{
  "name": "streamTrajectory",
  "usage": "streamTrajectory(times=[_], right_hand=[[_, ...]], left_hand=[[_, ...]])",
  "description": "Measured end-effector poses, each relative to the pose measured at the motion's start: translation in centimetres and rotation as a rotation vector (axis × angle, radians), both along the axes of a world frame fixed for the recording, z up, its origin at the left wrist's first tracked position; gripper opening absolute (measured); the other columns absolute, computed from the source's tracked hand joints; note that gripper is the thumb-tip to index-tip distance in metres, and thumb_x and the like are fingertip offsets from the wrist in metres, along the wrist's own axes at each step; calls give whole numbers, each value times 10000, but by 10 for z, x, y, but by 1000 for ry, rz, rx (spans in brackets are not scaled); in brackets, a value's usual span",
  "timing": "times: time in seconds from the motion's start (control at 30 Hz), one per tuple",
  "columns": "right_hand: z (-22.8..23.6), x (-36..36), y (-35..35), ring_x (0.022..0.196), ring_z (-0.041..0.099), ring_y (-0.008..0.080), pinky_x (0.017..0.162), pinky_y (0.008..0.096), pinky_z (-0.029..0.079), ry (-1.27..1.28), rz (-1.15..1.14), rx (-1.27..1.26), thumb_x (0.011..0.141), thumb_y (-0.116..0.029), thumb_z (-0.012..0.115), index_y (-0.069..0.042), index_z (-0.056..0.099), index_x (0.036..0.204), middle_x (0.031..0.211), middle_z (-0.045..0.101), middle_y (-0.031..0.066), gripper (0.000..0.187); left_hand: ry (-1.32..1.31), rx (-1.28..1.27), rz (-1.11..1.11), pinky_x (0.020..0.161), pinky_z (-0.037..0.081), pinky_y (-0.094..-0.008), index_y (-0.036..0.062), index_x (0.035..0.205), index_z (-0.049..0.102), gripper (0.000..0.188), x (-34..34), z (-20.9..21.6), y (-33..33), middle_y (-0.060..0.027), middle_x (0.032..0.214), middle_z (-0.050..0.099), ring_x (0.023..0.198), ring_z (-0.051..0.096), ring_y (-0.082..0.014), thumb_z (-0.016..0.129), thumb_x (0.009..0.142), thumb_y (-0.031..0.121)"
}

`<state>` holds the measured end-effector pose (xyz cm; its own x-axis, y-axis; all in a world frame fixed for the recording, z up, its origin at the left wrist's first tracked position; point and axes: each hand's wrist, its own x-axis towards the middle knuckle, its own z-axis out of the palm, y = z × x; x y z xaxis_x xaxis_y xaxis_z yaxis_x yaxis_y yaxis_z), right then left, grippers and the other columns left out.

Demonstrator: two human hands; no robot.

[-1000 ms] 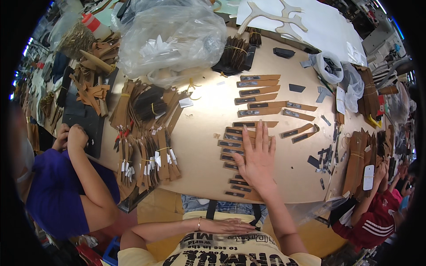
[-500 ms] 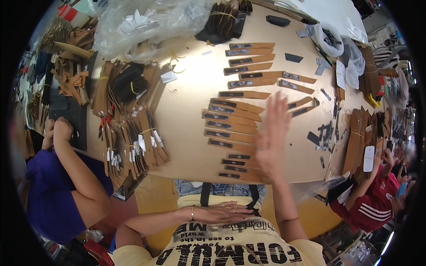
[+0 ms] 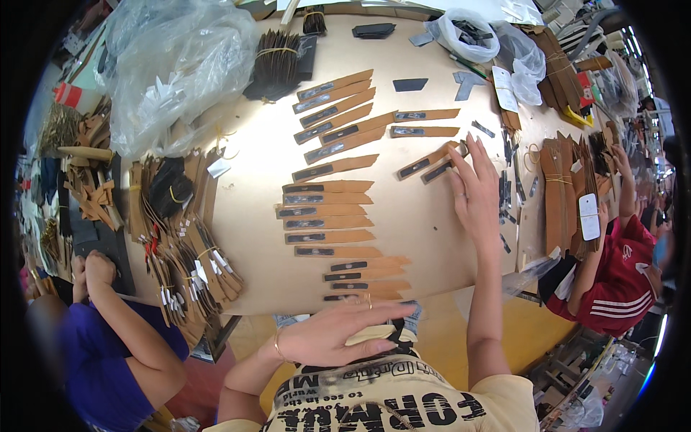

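Over the right part of the table, my right hand [image 3: 476, 193] has its fingers stretched and apart, the tips at the bent end of a folded tan leather strip [image 3: 417, 165]. Whether they press on it I cannot tell. My left hand [image 3: 338, 333] hovers flat in front of my body by the table's near edge, fingers extended and holding nothing. Left of my right hand runs a column of tan leather strips [image 3: 353, 222], each with a dark patch at its left end. Two more such strips [image 3: 439, 114] lie beyond the folded one.
Bundled tan pieces with white tags [image 3: 194, 273] and a large clear plastic bag [image 3: 176, 79] are at left. Dark scraps [image 3: 506, 180], tied tan bundles [image 3: 558, 191] and a white bag of dark pieces [image 3: 468, 36] are at right. Co-workers sit on both sides.
The view has swung right. My right hand has moved right and away from me, off the strip column to the folded strip. My left hand has lifted from my waist toward the table edge.
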<state>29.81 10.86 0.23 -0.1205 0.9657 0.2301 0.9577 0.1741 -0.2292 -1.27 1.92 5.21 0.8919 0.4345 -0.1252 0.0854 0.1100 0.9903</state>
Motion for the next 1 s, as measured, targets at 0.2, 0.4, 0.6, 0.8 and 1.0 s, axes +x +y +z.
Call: streamTrajectory(times=[0.2,0.4,0.6,0.8,1.0], right_hand=[[-12,-20,2,1535,186,381,1215,558,220,-60,-42,-205,1036,-330,518,-131,472,1507,1640,276,160,513],[-13,-47,-27,1547,149,376,1223,597,133,-62,-91,-259,1042,-409,483,-138,407,1549,1657,241,158,580],[6,-16,-11,1470,317,352,1208,567,180,-24,-128,-64,1003,-333,572,-144,471,1500,1558,394,157,541],[25,20,13,1235,512,331,1047,453,378,182,-113,-252,905,-167,701,-84,679,1115,1331,571,133,227],[68,16,-17,1201,531,308,963,412,416,92,96,-196,863,-189,746,-76,684,899,1267,595,99,134]], left_hand=[[150,405,257,1065,384,-427,59,1464,476,536,21,16,34,-157,1425,547,1268,537,-326,610,1006,303],[253,473,218,1105,364,-448,57,1456,486,530,28,15,50,-161,1408,554,1311,508,-344,625,988,264],[548,847,346,1173,282,-515,70,1462,486,556,58,-17,70,-169,1520,445,1433,372,-368,625,972,292],[668,1029,345,1234,146,-566,127,1494,469,577,84,-53,76,-182,1630,278,1529,205,-364,589,982,363],[601,1065,306,1233,137,-583,172,1487,484,540,81,-63,109,-202,1612,307,1519,228,-385,586,960,231]])
